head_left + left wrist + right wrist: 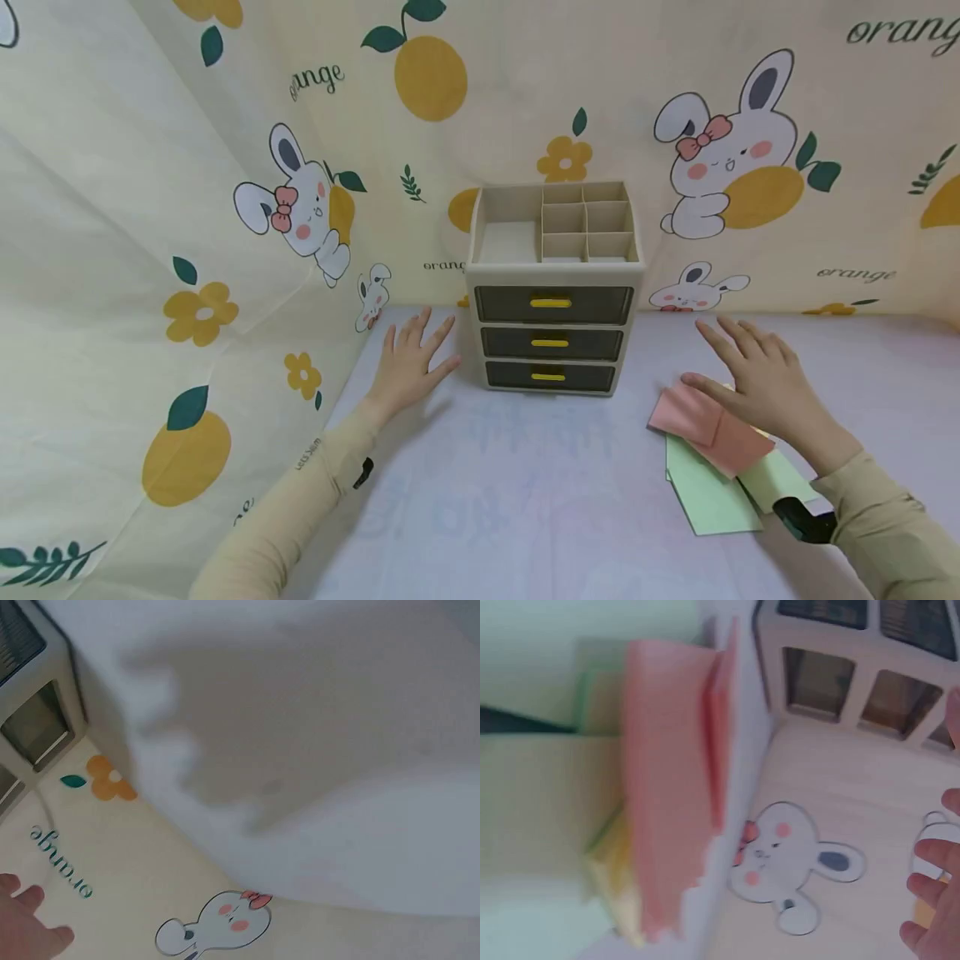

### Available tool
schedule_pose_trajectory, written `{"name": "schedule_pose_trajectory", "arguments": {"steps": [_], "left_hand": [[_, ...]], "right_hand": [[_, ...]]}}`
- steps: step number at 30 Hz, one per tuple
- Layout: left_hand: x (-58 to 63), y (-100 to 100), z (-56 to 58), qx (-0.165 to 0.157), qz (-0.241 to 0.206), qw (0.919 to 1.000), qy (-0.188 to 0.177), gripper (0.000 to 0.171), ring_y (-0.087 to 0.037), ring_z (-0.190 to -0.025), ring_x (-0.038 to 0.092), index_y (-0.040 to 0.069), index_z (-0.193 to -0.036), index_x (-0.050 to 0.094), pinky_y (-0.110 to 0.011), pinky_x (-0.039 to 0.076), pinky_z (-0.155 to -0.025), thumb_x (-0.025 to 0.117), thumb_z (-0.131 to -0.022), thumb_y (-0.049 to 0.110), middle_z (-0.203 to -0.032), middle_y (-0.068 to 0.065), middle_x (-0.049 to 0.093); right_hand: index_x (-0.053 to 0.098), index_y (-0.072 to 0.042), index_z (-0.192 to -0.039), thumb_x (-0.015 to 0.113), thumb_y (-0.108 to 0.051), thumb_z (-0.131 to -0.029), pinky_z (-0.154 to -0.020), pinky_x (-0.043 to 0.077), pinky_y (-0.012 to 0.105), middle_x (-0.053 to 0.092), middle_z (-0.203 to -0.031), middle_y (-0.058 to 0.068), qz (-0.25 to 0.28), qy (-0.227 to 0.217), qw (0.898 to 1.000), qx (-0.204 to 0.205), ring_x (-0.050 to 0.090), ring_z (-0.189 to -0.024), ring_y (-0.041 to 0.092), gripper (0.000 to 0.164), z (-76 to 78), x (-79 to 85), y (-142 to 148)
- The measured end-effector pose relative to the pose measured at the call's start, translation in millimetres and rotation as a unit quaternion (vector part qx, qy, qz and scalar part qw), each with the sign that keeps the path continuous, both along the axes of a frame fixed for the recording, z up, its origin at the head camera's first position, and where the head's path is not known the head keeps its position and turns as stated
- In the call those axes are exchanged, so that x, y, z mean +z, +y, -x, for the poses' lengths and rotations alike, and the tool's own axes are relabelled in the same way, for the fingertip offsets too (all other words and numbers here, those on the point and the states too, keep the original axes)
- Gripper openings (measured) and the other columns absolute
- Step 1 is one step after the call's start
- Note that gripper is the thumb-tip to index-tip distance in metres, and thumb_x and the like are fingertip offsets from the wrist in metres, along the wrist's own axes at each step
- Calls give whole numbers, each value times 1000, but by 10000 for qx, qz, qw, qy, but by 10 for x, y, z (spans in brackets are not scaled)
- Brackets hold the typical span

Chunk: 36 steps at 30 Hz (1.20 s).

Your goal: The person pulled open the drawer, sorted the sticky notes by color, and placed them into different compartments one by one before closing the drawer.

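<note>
In the head view, a cream desk organizer (555, 274) with three dark drawers and yellow handles stands at the back of the table, its top divided into compartments. My left hand (411, 358) hovers to its left, fingers spread, holding nothing. On the right, my right hand (765, 387) is spread above a loose pile of paper pieces. Pink paper (693, 412) lies on top, with light green paper (708, 492) underneath. From the right wrist view, the pink paper (671, 780) stands out close to the camera, and a yellow piece (622, 877) shows beside it.
A pale cloth covers the table (480, 500). Behind and to the left rises a cream curtain (525, 67) printed with rabbits, oranges and flowers. Dark bands sit at both sleeves.
</note>
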<state>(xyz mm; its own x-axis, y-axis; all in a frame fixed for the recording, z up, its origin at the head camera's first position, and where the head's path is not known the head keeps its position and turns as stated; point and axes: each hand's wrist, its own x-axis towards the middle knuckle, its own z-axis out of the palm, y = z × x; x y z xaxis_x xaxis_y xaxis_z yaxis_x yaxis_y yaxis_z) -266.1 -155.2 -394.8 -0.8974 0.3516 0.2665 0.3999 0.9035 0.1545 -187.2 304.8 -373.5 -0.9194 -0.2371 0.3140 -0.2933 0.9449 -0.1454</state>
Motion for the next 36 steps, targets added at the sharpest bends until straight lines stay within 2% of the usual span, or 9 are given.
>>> {"name": "schedule_pose_trajectory", "arguments": {"steps": [4, 8, 12, 17, 21, 25, 29, 31, 36], "left_hand": [[136, 7, 31, -161, -337, 9974, 617, 62, -38, -127, 44, 16, -143, 37, -56, 32, -104, 49, -91, 48, -145, -19, 38], [334, 60, 62, -220, -745, 9933, 854, 61, -36, -116, 54, 11, -140, 39, -48, 46, -93, 50, -91, 45, -138, -16, 46], [539, 152, 88, -243, -1212, 9891, 805, 60, -31, -121, 51, 11, -141, 37, -45, 46, -94, 48, -93, 45, -138, -13, 46], [764, 298, 128, -118, -1767, 9824, 591, 56, -27, -122, 50, 16, -143, 34, -43, 46, -94, 40, -96, 45, -138, -12, 44], [917, 424, 175, -111, -2433, 9695, 275, 53, -23, -119, 50, 21, -144, 33, -43, 46, -91, 37, -97, 45, -138, -9, 43], [1031, 548, 258, -341, -3048, 9518, 28, 52, -21, -115, 51, 27, -143, 36, -41, 47, -89, 40, -95, 47, -136, -9, 41], [1081, 680, 360, -610, -3426, 9373, -218, 50, -21, -110, 47, 28, -142, 38, -40, 44, -90, 43, -95, 46, -133, -9, 38], [1079, 742, 413, -686, -3494, 9339, -329, 50, -23, -114, 45, 28, -141, 39, -43, 41, -95, 45, -94, 43, -134, -11, 36], [1036, 808, 498, -753, -3676, 9241, -720, 51, -26, -131, 35, 31, -140, 39, -52, 30, -107, 51, -91, 43, -144, -8, 34]], "right_hand": [[35, -9, -143, 61, -42, -85, -97, 27, 62, 40, -139, 25, 485, 445, 9977, 158, 36, -122, 49, 72, -6, 155, -104], [46, -5, -134, 62, -33, -87, -93, 33, 57, 49, -132, 23, 1202, 691, 9900, 241, 43, -118, 45, 58, -46, 285, -244], [55, -7, -125, 64, -23, -86, -87, 39, 38, 58, -120, 16, 1823, 1197, 9752, 365, 50, -110, 31, 43, -78, 362, -413], [63, -7, -114, 69, -6, -79, -81, 34, 8, 65, -100, 11, 2366, 1946, 9484, 821, 50, -94, 0, 36, -32, 418, -646], [64, -3, -111, 67, -2, -80, -76, 37, 3, 66, -94, 12, 2939, 2048, 9277, 1046, 48, -88, -16, 31, 32, 480, -837], [64, -1, -109, 65, -2, -83, -65, 40, 5, 64, -84, 8, 3377, 1804, 9160, 1200, 52, -74, -12, 26, 139, 533, -1055], [64, -4, -110, 62, -7, -86, -57, 43, 10, 60, -78, 5, 3839, 1129, 9068, 1329, 56, -64, -2, 24, 256, 529, -1274], [64, -5, -111, 62, -9, -87, -58, 48, 13, 62, -79, 9, 4200, 741, 8929, 1444, 60, -64, 2, 24, 310, 511, -1369], [62, -2, -114, 60, -13, -89, -66, 54, 20, 67, -83, -3, 5012, -14, 8505, 1593, 66, -68, 6, 28, 393, 425, -1536]]}}
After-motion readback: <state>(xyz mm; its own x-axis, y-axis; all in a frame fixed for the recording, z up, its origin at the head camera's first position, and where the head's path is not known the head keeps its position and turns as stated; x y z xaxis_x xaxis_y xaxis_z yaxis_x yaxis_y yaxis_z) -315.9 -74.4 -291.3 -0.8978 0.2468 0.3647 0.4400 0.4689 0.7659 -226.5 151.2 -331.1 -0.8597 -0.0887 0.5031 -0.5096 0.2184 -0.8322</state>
